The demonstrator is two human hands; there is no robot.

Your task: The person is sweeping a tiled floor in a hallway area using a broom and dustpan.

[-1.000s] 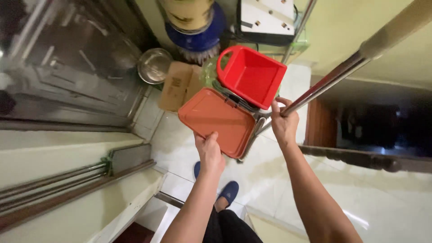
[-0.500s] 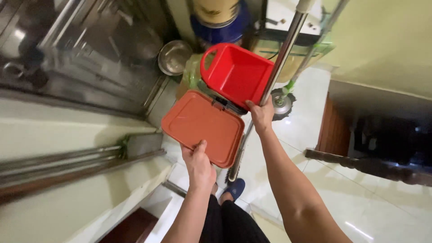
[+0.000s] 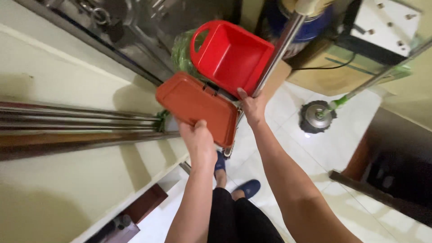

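My left hand point(image 3: 196, 139) grips the near edge of a flat orange-red plastic lid point(image 3: 198, 104), hinged to a bright red square bin point(image 3: 231, 54) with a handle hole. The bin tilts with its open mouth toward me. My right hand point(image 3: 252, 106) is closed around a long shiny metal pole point(image 3: 275, 54) that runs up past the bin's right side. The pole's lower end passes behind the lid toward the floor. My feet in blue slippers point(image 3: 246, 189) stand on the white tiles below.
A spin mop with a round head point(image 3: 317, 117) and green-jointed handle rests on the tiles at right. A cardboard box point(image 3: 330, 76), a blue-based drum point(image 3: 310, 27) and a white panel stand behind. Metal railings point(image 3: 76, 121) run along the left wall. A dark doorway is at lower right.
The view has swung left and down. The bin and lid now sit higher in view, the lid tilted more edge-on. The pole stays upright in my right hand; the mop head shows fully.
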